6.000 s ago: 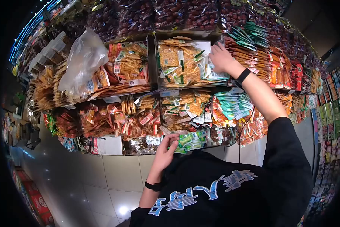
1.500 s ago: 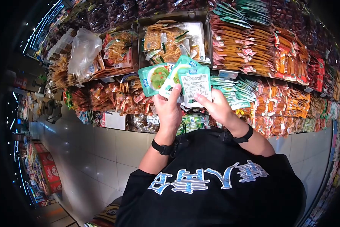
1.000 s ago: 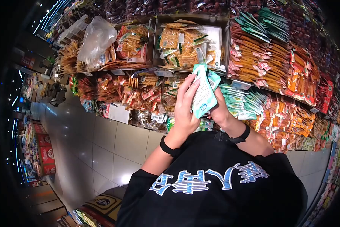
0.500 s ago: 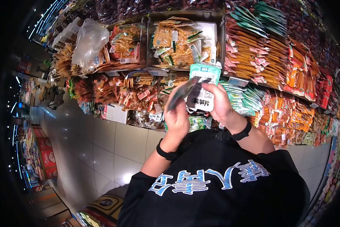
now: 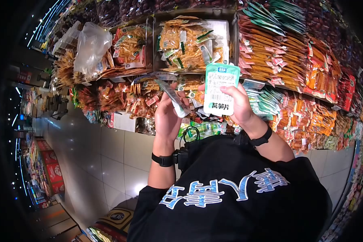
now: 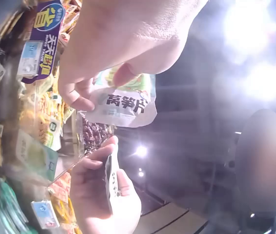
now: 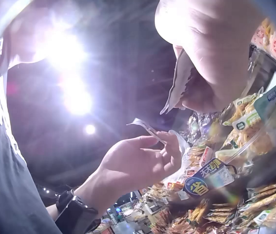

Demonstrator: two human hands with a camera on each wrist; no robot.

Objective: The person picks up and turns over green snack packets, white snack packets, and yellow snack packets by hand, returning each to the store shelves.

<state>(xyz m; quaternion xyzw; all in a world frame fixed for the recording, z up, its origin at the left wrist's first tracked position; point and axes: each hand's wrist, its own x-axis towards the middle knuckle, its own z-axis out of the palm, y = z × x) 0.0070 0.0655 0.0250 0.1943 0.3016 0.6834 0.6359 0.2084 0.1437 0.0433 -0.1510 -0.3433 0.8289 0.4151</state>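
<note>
My right hand (image 5: 242,105) pinches a flat white-and-turquoise food pouch (image 5: 219,94), its thumb on the printed back with a barcode and large dark characters. To its left, my left hand (image 5: 168,119) grips another pouch (image 5: 174,99), seen nearly edge-on in the head view. That second pouch shows its lettered face with a green food picture in the left wrist view, held between thumb and fingers. The two hands are apart, raised in front of the shelves. In the right wrist view my left hand (image 7: 138,161) appears below the right hand (image 7: 211,53).
Open bins of bagged snacks (image 5: 185,42) stand ahead, with stacked orange packs (image 5: 270,56) to the right. A clear plastic bag (image 5: 92,48) hangs at the left. Turquoise pouches (image 5: 264,101) and green packs (image 5: 205,129) lie on the lower tier. Tiled floor (image 5: 112,153) is below left.
The right hand has come back from the upper bin. Pouches fanned out in both hands have been turned over and separated; the left hand has drawn away leftward with its pouch.
</note>
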